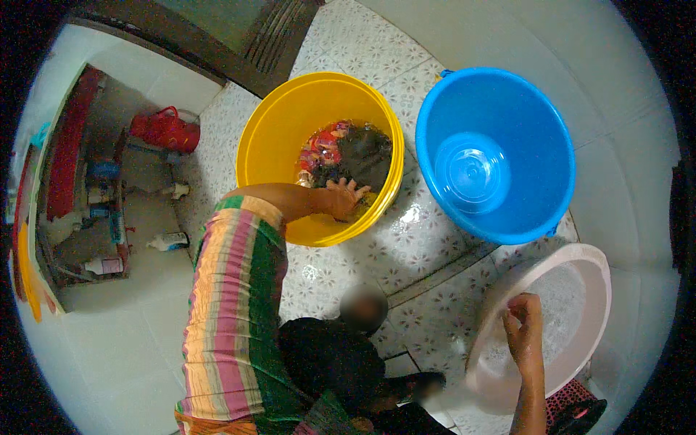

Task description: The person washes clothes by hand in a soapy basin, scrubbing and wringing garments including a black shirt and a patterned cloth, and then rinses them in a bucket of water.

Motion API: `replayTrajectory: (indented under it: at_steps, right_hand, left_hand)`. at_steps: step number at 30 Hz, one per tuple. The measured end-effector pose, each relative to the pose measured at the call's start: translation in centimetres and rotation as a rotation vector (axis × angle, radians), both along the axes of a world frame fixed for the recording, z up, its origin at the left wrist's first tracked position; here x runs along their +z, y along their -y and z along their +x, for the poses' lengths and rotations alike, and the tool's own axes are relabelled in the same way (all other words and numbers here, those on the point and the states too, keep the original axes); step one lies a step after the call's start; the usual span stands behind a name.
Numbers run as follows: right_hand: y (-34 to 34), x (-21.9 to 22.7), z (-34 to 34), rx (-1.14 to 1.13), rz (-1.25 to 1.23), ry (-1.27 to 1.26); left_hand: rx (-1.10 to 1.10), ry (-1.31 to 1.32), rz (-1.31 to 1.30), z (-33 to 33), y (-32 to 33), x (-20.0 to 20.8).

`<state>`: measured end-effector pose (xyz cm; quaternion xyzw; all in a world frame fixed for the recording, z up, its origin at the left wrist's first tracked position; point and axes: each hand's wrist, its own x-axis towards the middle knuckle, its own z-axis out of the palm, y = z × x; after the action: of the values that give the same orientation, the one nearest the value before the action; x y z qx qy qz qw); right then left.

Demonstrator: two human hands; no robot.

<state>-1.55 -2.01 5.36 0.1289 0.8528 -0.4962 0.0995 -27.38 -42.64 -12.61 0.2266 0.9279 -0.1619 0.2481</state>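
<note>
My left hand (346, 199) reaches into a yellow bucket (279, 109), its fingers spread over wet clothes. A dark cloth (367, 156) lies in the water there, beside a red patterned cloth (325, 147). Over at the right, my right hand (525, 319) is curled closed above a pale pink basin (596, 272), close to its left rim. Foamy water (558, 304) shows in the basin. What the curled fingers hold, if anything, is hidden.
A blue tub (554, 167) with a little water stands right of the bucket. Shelves with several bottles (169, 241) and a red container (165, 130) line the left wall. Below the bucket is a dark-clothed shape (326, 362). The floor (348, 36) has patterned tiles.
</note>
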Motion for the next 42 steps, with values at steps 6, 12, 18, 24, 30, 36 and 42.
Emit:
replayTrajectory:
  at_steps: [6, 12, 18, 24, 30, 36, 42]
  right_hand:
    - [0.0, -1.0, -1.3, -0.069, 0.031, 0.070]
    - [-0.1, -1.6, -1.7, -0.083, -0.005, 0.067]
    - [0.7, -0.3, -0.8, -0.128, -0.115, 0.157]
    - [0.7, -0.7, 0.2, -0.010, -0.038, 0.117]
    - [0.2, -0.5, -0.1, -0.042, -0.040, 0.261]
    - [1.0, -1.6, 0.8, -0.031, -0.022, 0.105]
    - [0.7, -0.5, -0.2, 0.040, -0.018, 0.175]
  left_hand:
    - [0.014, 0.094, 0.052, -0.9, 1.7, -3.6]
    - [-0.036, 0.144, 0.086, -1.3, 0.9, -3.7]
    - [-0.174, 0.140, 0.316, -7.0, -3.8, 4.1]
    - [-0.095, -0.081, 0.677, -8.9, -3.7, 7.0]
    - [-0.432, 0.196, 0.209, -0.2, 1.8, 1.7]
    - [-0.334, 0.254, 0.094, 0.1, 3.7, 2.4]
    - [-0.236, 0.251, 0.031, -1.0, 2.5, 0.8]
